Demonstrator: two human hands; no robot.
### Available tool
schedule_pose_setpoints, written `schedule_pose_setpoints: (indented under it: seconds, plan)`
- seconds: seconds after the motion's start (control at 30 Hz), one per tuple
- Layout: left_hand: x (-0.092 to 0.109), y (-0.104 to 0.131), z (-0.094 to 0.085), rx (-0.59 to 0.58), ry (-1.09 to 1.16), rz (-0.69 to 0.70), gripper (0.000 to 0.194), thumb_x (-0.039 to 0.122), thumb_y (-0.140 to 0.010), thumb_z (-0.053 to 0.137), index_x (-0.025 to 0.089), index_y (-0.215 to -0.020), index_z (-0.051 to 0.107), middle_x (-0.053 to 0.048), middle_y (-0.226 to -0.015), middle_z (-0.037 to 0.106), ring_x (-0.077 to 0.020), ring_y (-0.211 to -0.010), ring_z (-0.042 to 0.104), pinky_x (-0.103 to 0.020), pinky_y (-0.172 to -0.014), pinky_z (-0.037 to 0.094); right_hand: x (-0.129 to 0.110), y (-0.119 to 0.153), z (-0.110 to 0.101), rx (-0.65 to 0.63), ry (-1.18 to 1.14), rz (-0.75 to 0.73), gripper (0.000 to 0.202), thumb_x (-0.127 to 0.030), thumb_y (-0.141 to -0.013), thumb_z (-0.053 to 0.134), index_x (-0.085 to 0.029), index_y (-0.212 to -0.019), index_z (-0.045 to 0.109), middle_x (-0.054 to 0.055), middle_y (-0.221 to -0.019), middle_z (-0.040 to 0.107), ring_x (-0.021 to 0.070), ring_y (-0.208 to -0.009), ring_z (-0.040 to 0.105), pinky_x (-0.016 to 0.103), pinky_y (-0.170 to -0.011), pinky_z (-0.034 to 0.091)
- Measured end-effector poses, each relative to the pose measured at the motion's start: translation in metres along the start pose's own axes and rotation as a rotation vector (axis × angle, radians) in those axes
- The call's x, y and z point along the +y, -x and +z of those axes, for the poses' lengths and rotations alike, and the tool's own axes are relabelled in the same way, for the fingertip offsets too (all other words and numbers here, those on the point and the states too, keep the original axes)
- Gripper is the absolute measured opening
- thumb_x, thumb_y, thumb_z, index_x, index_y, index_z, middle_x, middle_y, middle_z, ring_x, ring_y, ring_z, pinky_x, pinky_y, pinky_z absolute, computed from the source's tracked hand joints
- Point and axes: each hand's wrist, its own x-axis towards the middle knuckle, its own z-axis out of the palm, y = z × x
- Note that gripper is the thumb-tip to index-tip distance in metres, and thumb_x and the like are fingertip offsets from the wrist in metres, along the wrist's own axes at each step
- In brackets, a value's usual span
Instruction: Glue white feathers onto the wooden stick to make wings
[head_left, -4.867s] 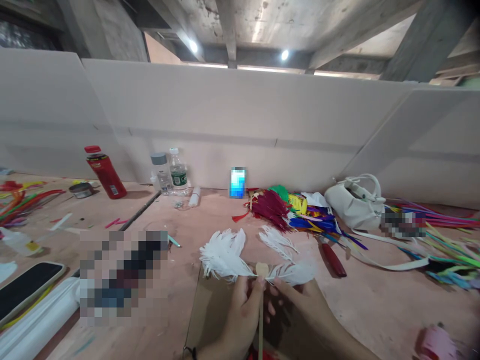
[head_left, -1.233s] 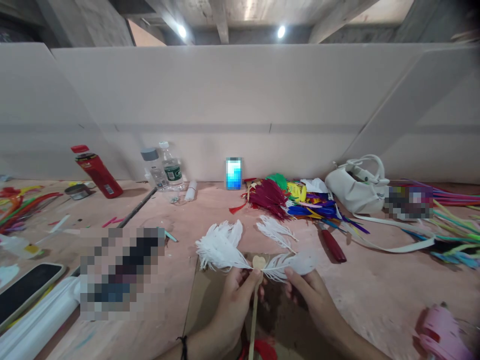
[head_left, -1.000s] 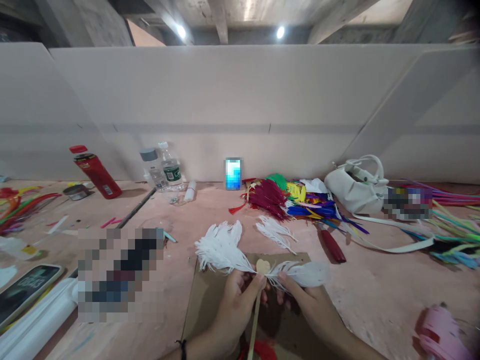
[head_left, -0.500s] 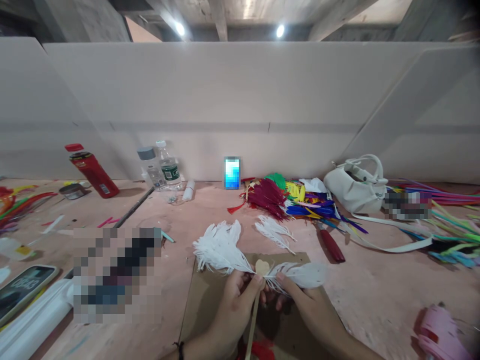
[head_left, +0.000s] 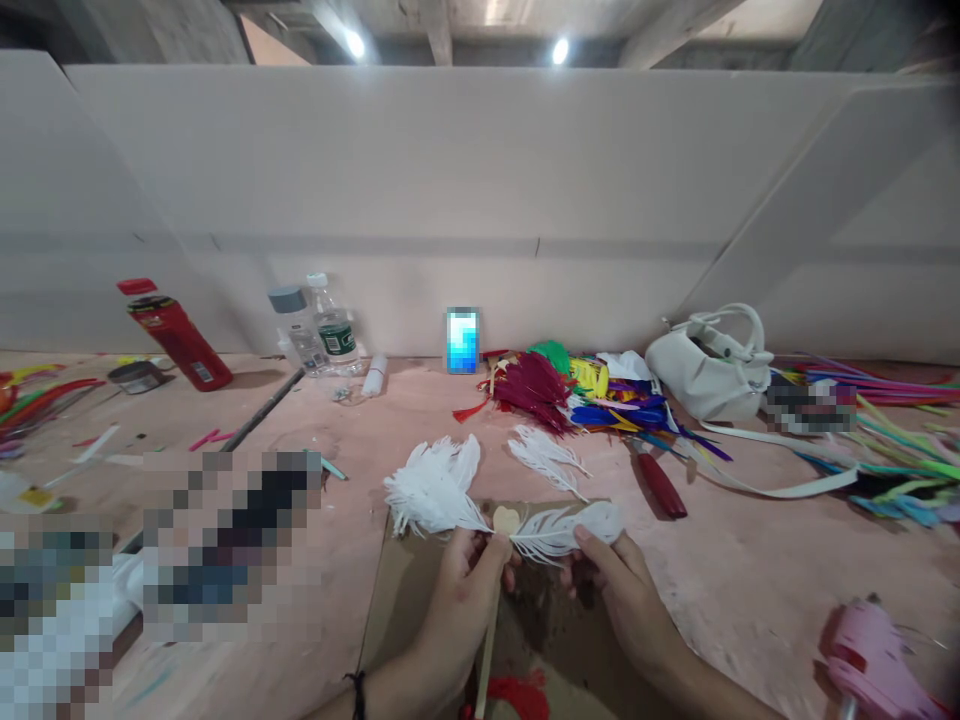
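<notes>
Low in the middle, my left hand (head_left: 469, 580) pinches a thin wooden stick (head_left: 487, 655) near its rounded wooden top (head_left: 506, 520). A white feather (head_left: 551, 532) extends right from that top. My right hand (head_left: 619, 580) has its thumb and fingers closed on the feather's outer part. To the left of the top, a thick bunch of white feathers (head_left: 435, 485) fans out. Both hands are above a brown board (head_left: 401, 590), where something red (head_left: 521, 695) lies. Loose white feathers (head_left: 547, 455) rest just beyond the board.
Colourful feathers (head_left: 529, 390) lie behind, beside a white bag (head_left: 705, 370). A dark red-handled tool (head_left: 660, 485) is right of the board; a pink glue gun (head_left: 874, 655) sits at lower right. A red bottle (head_left: 180, 340) and clear bottles (head_left: 337, 335) stand back left.
My right hand has slid outward along the white feather, away from the wooden top. My left hand and the stick have shifted slightly left.
</notes>
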Motion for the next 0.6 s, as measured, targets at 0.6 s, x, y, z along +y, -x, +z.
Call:
schedule_pose_setpoints:
  seconds: [0.6]
  plan:
    - [-0.010, -0.001, -0.004, -0.160, 0.051, -0.028, 0.034, 0.047, -0.078, 0.079, 0.017, -0.082, 0.062, 0.000, -0.070, 0.068, -0.0137, -0.061, 0.058, -0.025, -0.061, 0.045, -0.030, 0.004, 0.010, -0.137, 0.007, 0.040, 0.036, -0.051, -0.084, 0.067, -0.020, -0.069, 0.060, 0.001, -0.066, 0.062, 0.0176, -0.061, 0.056, 0.028, -0.059, 0.045]
